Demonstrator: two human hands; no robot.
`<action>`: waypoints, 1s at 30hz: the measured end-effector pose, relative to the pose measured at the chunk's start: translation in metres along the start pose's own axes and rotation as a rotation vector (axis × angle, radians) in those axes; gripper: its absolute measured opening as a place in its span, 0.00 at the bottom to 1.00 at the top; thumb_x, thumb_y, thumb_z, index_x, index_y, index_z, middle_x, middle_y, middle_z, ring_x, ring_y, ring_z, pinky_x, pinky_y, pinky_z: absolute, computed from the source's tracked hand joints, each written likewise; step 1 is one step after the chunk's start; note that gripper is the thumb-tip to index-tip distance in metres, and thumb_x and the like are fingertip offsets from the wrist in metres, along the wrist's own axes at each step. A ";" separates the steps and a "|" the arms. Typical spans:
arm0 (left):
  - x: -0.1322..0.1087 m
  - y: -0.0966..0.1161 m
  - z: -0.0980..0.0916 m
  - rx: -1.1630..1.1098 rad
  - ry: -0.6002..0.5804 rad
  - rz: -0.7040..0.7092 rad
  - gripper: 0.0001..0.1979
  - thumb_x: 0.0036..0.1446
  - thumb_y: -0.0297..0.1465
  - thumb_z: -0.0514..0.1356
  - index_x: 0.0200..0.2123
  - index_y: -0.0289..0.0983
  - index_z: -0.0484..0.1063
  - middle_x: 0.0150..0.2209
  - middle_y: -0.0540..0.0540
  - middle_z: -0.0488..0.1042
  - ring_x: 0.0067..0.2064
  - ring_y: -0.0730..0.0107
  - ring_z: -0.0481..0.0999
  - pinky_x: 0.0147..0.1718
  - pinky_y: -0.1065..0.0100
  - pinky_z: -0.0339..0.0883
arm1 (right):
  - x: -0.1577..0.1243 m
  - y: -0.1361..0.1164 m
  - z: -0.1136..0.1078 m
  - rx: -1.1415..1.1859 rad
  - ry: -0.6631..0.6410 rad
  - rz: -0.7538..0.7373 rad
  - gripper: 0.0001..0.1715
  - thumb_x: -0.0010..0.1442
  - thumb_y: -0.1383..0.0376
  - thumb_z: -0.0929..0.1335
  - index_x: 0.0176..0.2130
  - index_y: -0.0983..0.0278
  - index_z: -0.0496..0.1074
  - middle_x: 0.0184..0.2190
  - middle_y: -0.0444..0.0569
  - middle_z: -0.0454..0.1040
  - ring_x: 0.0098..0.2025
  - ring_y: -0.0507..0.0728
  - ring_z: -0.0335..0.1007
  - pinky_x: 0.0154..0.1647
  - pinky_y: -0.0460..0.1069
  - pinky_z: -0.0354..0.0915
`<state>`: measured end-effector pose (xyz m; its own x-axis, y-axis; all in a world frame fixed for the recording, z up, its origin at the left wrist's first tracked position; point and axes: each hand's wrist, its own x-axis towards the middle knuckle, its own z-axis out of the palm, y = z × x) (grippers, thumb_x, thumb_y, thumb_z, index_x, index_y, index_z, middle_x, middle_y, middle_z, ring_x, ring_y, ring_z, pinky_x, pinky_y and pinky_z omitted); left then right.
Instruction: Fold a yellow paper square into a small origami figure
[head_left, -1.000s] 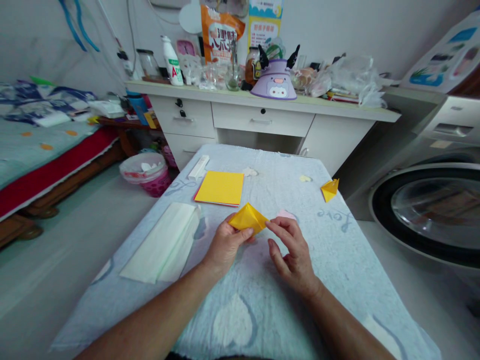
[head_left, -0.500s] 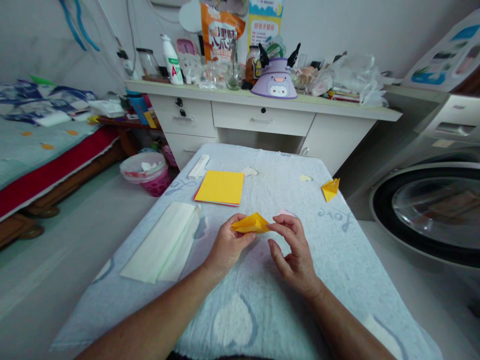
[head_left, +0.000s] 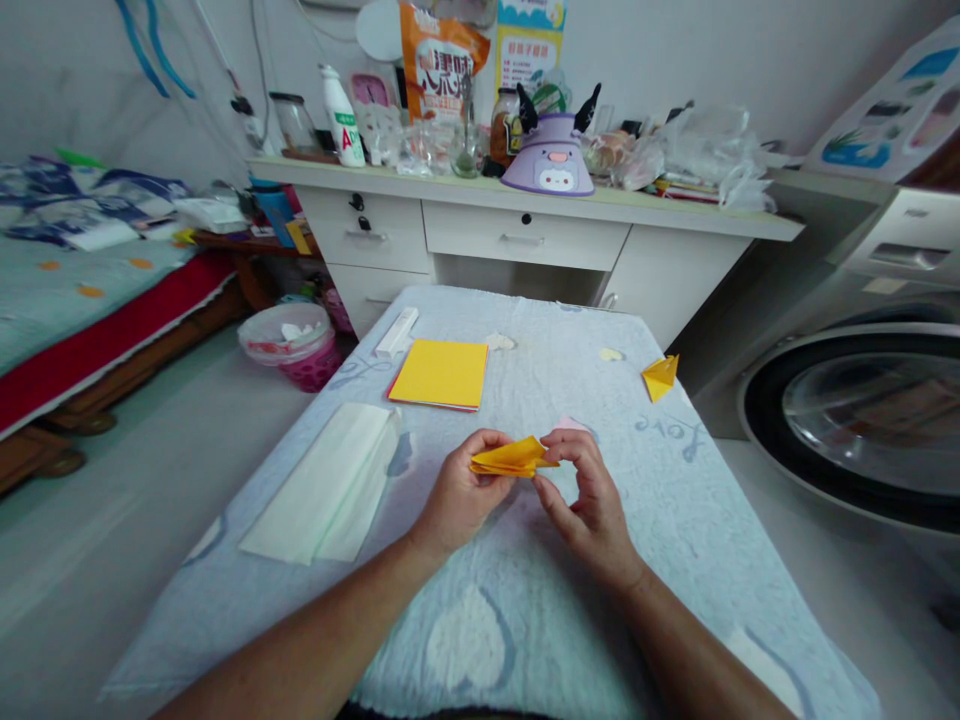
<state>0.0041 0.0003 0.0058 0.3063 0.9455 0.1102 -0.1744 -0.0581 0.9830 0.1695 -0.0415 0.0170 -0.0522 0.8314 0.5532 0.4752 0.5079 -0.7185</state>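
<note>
A folded piece of yellow origami paper [head_left: 514,458] is held above the middle of the cloth-covered table. My left hand [head_left: 465,492] pinches its left end between thumb and fingers. At the right end, my right hand [head_left: 589,500] has its thumb and fingertips closed on the paper's edge and point. Layered folds show along the near side. Beyond my hands lies a stack of square paper [head_left: 439,374], yellow on top with other colours at its edges. A second folded yellow paper piece [head_left: 661,378] rests near the table's right edge.
A pale folded cloth or tissue [head_left: 322,485] lies on the left of the table [head_left: 465,640], with a small white box [head_left: 397,332] farther back. Behind stands a white desk [head_left: 525,235] crowded with items. A washing machine [head_left: 862,400] is at right, a pink bin [head_left: 292,345] at left.
The folded yellow paper has tilted and flattened, showing its layered edge. My right hand has closed in from spread fingers to grip the paper's right end; my left hand keeps its hold.
</note>
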 end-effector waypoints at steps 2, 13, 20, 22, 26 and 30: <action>0.000 -0.001 0.000 0.009 0.000 0.006 0.13 0.48 0.24 0.64 0.40 0.37 0.69 0.36 0.50 0.74 0.38 0.70 0.75 0.40 0.71 0.68 | 0.000 0.000 0.000 -0.010 -0.015 0.001 0.10 0.61 0.69 0.67 0.43 0.58 0.67 0.46 0.50 0.66 0.51 0.59 0.63 0.55 0.59 0.60; -0.011 0.000 0.001 0.251 0.078 0.150 0.31 0.51 0.28 0.67 0.57 0.42 0.60 0.52 0.42 0.69 0.48 0.63 0.75 0.47 0.64 0.69 | 0.001 -0.001 0.000 0.004 -0.002 -0.011 0.08 0.61 0.70 0.66 0.40 0.58 0.70 0.44 0.50 0.66 0.51 0.59 0.64 0.52 0.57 0.63; -0.014 0.000 -0.012 0.495 -0.008 0.442 0.22 0.58 0.25 0.61 0.53 0.45 0.59 0.59 0.41 0.58 0.62 0.58 0.61 0.51 0.62 0.68 | 0.002 0.000 0.000 0.011 -0.004 -0.019 0.08 0.61 0.70 0.66 0.40 0.58 0.69 0.44 0.50 0.66 0.50 0.58 0.64 0.51 0.57 0.64; -0.013 0.003 -0.015 0.542 -0.041 0.442 0.21 0.58 0.23 0.60 0.52 0.45 0.60 0.57 0.42 0.61 0.60 0.60 0.63 0.54 0.61 0.65 | 0.001 0.001 0.000 0.010 -0.013 -0.018 0.08 0.62 0.70 0.66 0.40 0.58 0.69 0.44 0.50 0.65 0.50 0.58 0.64 0.51 0.57 0.64; -0.012 0.005 -0.014 0.524 -0.057 0.409 0.22 0.58 0.21 0.58 0.53 0.44 0.60 0.52 0.43 0.65 0.55 0.63 0.68 0.54 0.62 0.64 | 0.001 0.002 0.000 -0.001 -0.009 -0.025 0.07 0.63 0.69 0.65 0.41 0.58 0.69 0.45 0.51 0.66 0.51 0.59 0.64 0.52 0.58 0.64; -0.012 0.004 -0.013 0.497 -0.056 0.375 0.18 0.57 0.21 0.59 0.49 0.43 0.62 0.48 0.45 0.67 0.51 0.65 0.71 0.49 0.66 0.66 | 0.001 0.001 0.000 -0.001 -0.005 -0.010 0.07 0.63 0.69 0.65 0.41 0.58 0.69 0.44 0.50 0.66 0.51 0.59 0.64 0.52 0.57 0.64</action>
<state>-0.0121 -0.0075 0.0064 0.3595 0.8145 0.4553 0.1729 -0.5376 0.8253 0.1699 -0.0403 0.0167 -0.0616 0.8274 0.5583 0.4751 0.5162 -0.7126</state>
